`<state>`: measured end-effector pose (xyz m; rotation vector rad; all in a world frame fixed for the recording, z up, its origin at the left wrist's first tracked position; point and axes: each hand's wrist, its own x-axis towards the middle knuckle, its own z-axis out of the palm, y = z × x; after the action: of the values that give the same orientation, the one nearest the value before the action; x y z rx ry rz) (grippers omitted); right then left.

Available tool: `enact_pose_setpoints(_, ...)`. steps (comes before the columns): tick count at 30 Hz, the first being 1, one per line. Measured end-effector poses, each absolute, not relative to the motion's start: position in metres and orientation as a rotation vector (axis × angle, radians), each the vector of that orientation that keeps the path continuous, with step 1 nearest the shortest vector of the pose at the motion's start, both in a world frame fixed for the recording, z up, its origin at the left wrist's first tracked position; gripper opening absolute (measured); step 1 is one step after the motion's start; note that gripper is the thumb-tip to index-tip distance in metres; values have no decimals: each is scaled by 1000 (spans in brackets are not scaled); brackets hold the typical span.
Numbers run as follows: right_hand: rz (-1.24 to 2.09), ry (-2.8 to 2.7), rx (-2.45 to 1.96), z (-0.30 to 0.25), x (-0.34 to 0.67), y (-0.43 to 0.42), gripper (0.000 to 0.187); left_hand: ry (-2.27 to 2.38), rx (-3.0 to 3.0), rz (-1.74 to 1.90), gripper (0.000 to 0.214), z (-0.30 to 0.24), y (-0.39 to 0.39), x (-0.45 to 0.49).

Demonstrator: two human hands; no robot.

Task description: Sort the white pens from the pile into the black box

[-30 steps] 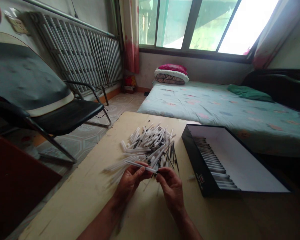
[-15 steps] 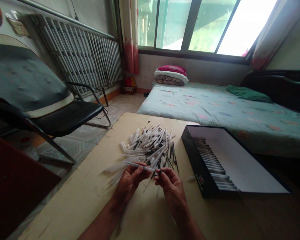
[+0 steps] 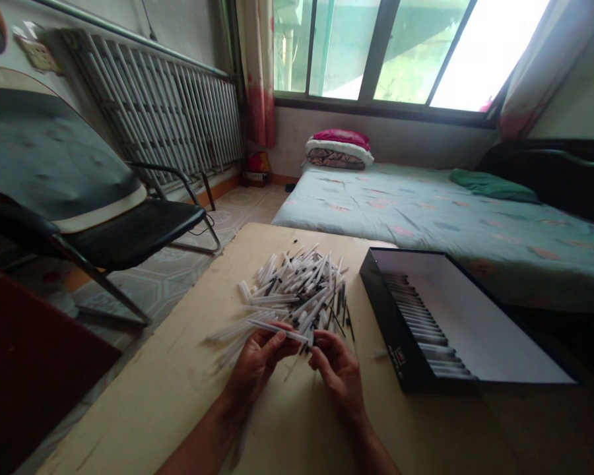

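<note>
My left hand [image 3: 257, 359] pinches a clear pen barrel [image 3: 277, 330] that points left and slightly away. My right hand [image 3: 337, 371] is closed at the barrel's right end, fingers on a small dark part there that I cannot make out. Just beyond both hands lies a heap of clear pen barrels and black refills [image 3: 301, 287] on the pale wooden table [image 3: 178, 389]. To the right sits a black box [image 3: 376, 300] with a white inside, holding a row of finished pens [image 3: 420, 326] along its left side.
A black chair with a grey cushion [image 3: 79, 198] stands left of the table. A radiator [image 3: 163, 105] lines the left wall. Behind the table is a bed with a light green sheet [image 3: 426, 211] and folded bedding [image 3: 339, 146] under the window.
My right hand has closed in on the barrel's right end again after drawing slightly apart half a second ago. The heap and the box have not moved.
</note>
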<state>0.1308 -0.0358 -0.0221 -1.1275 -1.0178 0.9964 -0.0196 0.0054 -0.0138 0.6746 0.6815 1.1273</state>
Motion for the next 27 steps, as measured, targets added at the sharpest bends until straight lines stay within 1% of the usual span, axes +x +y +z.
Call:
enact_pose_setpoints(4,947,-1080,-1168,-21,131,-38,18,689,682,1113,19,-12,5,-19)
enact_pose_setpoints(7,943,-1108,-1165,-22,132,-38,16,700,712,1092,17,-12,5,-18)
enact_pose_setpoints(27,995,-1036,-1196,-19,130,-38,23,734,771,1083,21,-11,4,-18)
